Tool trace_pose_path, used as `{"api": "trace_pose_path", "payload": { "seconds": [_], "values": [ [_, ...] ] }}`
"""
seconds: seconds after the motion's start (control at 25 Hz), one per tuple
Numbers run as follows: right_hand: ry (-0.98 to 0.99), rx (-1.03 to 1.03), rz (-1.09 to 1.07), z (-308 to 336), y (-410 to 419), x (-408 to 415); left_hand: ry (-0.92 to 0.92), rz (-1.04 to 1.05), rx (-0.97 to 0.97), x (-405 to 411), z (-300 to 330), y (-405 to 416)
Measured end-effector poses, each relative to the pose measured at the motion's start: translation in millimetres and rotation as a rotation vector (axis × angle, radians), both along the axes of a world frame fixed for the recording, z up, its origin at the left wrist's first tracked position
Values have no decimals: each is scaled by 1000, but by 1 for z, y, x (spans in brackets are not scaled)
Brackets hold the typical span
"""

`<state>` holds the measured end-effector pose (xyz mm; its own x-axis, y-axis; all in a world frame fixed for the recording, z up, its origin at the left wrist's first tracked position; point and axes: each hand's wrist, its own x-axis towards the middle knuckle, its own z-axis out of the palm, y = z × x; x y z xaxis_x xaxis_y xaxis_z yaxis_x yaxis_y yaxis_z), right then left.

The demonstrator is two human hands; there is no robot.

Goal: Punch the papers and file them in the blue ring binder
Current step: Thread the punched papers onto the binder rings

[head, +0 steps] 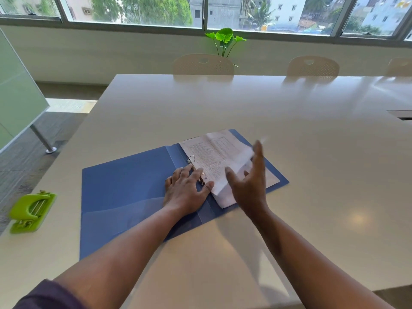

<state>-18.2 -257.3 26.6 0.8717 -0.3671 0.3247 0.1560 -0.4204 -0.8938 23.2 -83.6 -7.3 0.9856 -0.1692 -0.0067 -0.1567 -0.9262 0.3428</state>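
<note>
The blue ring binder (124, 186) lies open and flat on the table. Printed papers (214, 152) sit on its right half, threaded on the metal rings (191, 159). My left hand (185, 192) rests flat on the binder's spine beside the lower ring, with the thumb touching the papers' left edge. My right hand (249, 181) hovers over the papers' right side with fingers straight and spread, holding nothing. One sheet's right edge is lifted and blurred near its fingertips. The green hole punch (31, 211) stands near the table's left edge.
The white table (312, 152) stretches far to the right and back. Cream chairs (203, 64) stand along its far side, with a green plant (224, 39) behind them. A glass partition (17, 97) stands left of the table.
</note>
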Motion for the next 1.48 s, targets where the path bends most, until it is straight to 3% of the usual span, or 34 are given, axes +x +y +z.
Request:
{"api": "trace_pose_path", "payload": {
  "seconds": [0.16,0.28,0.4,0.48,0.76,0.88,0.96,1.08,1.24,1.36,1.48],
  "values": [
    [238,502,-287,2,-30,15,3,5,-7,1,-1,0],
    [227,883,-137,9,-46,25,0,11,-4,3,-2,-1],
    [251,673,-59,23,-35,23,-19,27,-44,2,0,-1],
    [158,530,34,38,-20,15,-32,60,-187,3,1,1],
    [46,186,582,63,27,-9,61,247,-1368,9,16,37],
    [75,64,714,58,41,-12,130,321,-1703,11,33,64],
    [132,93,765,57,40,-14,157,280,-1870,11,37,83],
    [178,167,567,50,24,-9,164,303,-1898,5,40,104],
    [393,-279,32,18,-19,11,187,406,-1683,-2,39,117],
    [558,-607,-128,-5,-52,16,199,484,-1561,-2,32,123],
    [733,-734,-194,-18,-65,15,163,572,-1532,-3,24,123]
  ]
}}
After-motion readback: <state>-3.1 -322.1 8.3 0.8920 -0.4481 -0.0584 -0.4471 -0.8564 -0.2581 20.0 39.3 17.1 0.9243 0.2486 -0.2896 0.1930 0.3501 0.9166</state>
